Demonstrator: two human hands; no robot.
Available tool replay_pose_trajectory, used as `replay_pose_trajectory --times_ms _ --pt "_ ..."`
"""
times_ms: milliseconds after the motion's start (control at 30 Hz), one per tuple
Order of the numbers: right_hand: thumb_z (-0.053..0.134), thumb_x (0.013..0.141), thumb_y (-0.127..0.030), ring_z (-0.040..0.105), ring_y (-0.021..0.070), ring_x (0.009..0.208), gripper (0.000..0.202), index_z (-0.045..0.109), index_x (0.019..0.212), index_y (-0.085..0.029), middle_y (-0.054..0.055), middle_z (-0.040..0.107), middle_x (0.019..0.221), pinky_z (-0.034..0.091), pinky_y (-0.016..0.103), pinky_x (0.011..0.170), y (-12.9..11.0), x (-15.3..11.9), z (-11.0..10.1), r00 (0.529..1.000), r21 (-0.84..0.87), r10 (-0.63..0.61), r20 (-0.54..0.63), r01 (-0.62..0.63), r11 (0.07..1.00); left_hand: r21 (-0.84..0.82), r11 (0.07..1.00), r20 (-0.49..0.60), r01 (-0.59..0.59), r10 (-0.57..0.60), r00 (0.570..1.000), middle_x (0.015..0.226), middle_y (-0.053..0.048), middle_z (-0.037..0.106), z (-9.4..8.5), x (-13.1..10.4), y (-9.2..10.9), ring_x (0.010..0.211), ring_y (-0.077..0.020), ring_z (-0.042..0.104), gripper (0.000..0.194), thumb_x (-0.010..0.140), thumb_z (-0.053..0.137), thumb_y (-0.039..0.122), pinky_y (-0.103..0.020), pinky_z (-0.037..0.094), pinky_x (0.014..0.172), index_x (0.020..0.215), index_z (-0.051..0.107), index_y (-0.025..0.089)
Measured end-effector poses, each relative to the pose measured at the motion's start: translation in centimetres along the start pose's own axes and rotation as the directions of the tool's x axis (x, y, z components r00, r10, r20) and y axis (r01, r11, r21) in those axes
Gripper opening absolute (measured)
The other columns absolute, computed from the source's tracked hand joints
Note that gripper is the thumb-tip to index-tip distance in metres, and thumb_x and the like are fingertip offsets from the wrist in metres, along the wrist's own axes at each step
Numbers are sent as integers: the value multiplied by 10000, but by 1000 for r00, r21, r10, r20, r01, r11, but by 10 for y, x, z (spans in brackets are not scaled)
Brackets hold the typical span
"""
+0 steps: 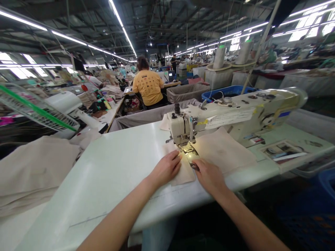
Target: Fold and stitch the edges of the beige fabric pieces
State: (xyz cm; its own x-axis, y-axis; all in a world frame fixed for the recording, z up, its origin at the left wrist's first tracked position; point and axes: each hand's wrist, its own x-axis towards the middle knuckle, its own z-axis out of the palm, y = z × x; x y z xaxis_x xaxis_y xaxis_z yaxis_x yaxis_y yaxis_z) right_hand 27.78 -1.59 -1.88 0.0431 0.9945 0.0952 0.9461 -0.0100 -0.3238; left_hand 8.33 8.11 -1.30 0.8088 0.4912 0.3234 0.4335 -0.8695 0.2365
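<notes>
A white sewing machine [180, 127] stands on the pale green table, its lamp lighting the needle area. My left hand [169, 166] lies on a beige cloth piece [184, 176] just left of the presser foot, its fingers together; whether they pinch the cloth is hard to tell. Right of it, my right hand [209, 174] is closed on a small dark metal part [194, 166] at the front of the metal plate [190, 150]. A larger beige cloth [225, 150] spreads under the machine arm, right of the needle.
Stacked beige cloth [34, 167] lies at the left, near a white fan [65, 104]. A tray of small tools [284, 151] sits at the table's right. Beyond are a blue basket [209, 96] and a seated person in yellow [148, 87].
</notes>
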Motion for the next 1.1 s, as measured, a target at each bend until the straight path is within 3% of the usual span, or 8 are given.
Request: replay_pose_trajectory --times_ms 167,300,367,500,667,867,1000,1100 --pt "546 937 -113 677 238 1007 303 649 1210 -195 68 709 1163 485 304 804 1 0 0 1000 7 -3 -11 3 1000 -39 996 83 81 -78 993 1452 -152 527 -16 -20 3 1332 -271 523 369 981 490 259 -467 446 1127 1328 580 169" --pt "540 949 -123 686 239 993 286 665 1193 -205 64 716 1156 488 305 802 0 -1 1 1000 10 5 -29 -5 1000 42 989 208 141 -147 967 1541 -155 440 -37 -41 34 1425 -340 404 644 868 678 395 -578 321 1182 1445 479 188" --pt "543 947 -119 692 238 979 286 671 1187 -208 62 718 1153 490 303 800 1 -2 3 999 16 -3 -46 3 1000 95 985 243 146 -165 956 1539 -167 438 -41 -52 56 1413 -363 406 711 812 735 420 -566 358 1162 1429 489 166" --pt "565 940 -123 699 247 964 275 682 1175 -206 61 723 1142 503 317 788 4 -2 6 998 27 -18 -61 20 999 231 948 230 218 -271 935 1348 -146 585 -38 -65 80 1212 -324 566 498 890 648 294 -509 523 996 1360 533 173" --pt "584 933 -122 707 249 936 248 688 1141 -207 62 729 1121 511 316 773 2 0 7 998 33 -20 -59 22 999 351 899 228 263 -354 907 1170 -144 633 -34 -47 29 1015 -279 649 294 978 496 236 -418 611 795 1239 602 151" --pt "572 883 -84 696 215 926 271 686 1082 -228 42 729 1047 510 272 755 10 -2 -1 979 119 -37 -200 61 991 392 822 -86 414 -416 906 1424 -248 510 -25 -2 -59 1311 -324 528 398 943 465 122 -497 480 1070 1334 526 77" --pt "572 894 -183 683 215 820 129 685 939 -228 35 709 954 501 291 680 43 -9 -17 935 159 75 -347 -20 987 343 892 -96 295 -279 955 1439 -225 516 -10 -3 -54 1307 -327 535 403 962 470 205 -505 485 1069 1347 539 111" --pt "585 898 -247 670 192 784 95 677 877 -238 9 695 909 500 286 688 67 -19 -34 974 230 36 -225 17 973 285 938 -64 200 -189 980 1394 -168 576 1 -15 -37 1271 -310 567 385 995 423 251 -505 497 1061 1338 569 156"
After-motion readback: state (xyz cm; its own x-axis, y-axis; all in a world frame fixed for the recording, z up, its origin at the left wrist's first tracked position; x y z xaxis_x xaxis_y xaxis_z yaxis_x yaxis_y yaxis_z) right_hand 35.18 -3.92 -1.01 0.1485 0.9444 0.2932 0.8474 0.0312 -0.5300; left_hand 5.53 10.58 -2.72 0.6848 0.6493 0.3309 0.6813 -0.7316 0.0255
